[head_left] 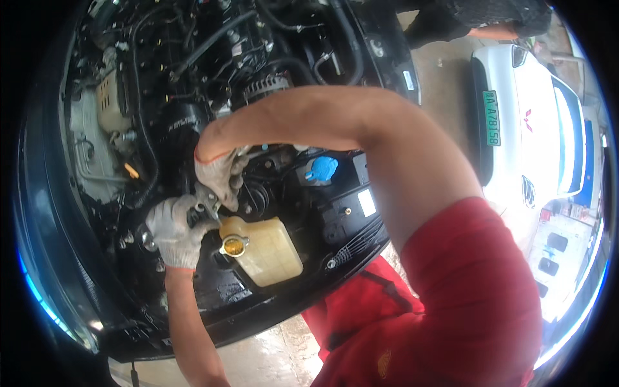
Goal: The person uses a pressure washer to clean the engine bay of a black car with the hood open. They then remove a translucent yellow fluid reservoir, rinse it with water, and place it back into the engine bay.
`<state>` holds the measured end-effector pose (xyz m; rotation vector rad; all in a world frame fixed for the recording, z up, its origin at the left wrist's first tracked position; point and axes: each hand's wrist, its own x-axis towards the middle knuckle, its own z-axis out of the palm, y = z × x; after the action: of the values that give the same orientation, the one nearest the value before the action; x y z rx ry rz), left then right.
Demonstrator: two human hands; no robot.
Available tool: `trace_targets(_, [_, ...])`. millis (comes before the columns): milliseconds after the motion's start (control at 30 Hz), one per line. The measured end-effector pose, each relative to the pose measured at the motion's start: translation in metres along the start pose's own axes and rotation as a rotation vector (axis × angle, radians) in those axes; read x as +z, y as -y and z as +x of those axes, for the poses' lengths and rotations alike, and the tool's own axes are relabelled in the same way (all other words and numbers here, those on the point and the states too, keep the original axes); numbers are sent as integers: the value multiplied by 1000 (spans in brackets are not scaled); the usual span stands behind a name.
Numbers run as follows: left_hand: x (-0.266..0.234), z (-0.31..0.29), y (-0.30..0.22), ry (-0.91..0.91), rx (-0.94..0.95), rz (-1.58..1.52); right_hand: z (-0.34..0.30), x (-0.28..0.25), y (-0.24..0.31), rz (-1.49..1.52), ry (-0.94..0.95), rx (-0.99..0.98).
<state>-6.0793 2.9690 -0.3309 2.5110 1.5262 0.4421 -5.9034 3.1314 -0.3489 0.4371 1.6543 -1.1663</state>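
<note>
Both hands wear pale knitted gloves with orange cuffs and meet above the engine bay, beside a cream-coloured plastic coolant tank point(273, 250). My left hand point(174, 231) comes from below, its fingers bent in toward a small silvery metal piece point(209, 202). From above, my right hand point(220, 178) reaches down to the same piece, fingers curled round it. Which tool or part this is, I cannot make out. The tank's round metal-rimmed filler neck point(233, 246) looks amber inside. My right forearm hides part of the engine.
A blue washer-fluid cap point(322, 169) lies right of the hands. Black hoses and an alternator point(267, 86) fill the far side. An orange dipstick handle point(131, 171) is at left. Beyond the bay stand a white car point(516, 129) and another person point(477, 22).
</note>
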Motion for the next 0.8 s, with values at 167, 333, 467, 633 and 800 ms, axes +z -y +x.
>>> trace_targets(167, [1, 0, -1, -58, 47, 28, -4, 2, 4, 37, 94, 11])
trace_targets(333, [0, -4, -1, -14, 4, 2, -13, 12, -1, 24, -46, -114])
trace_targets(467, [0, -2, -2, 8, -26, 6, -12, 12, 0, 11, -71, -126])
trace_targets(633, [-1, -1, -3, 16, -29, -5, -5, 3, 2, 25, 36, -47])
trace_targets(800, [-2, -1, -4, 7, -12, 2, -4, 6, 1, 22, -4, -86])
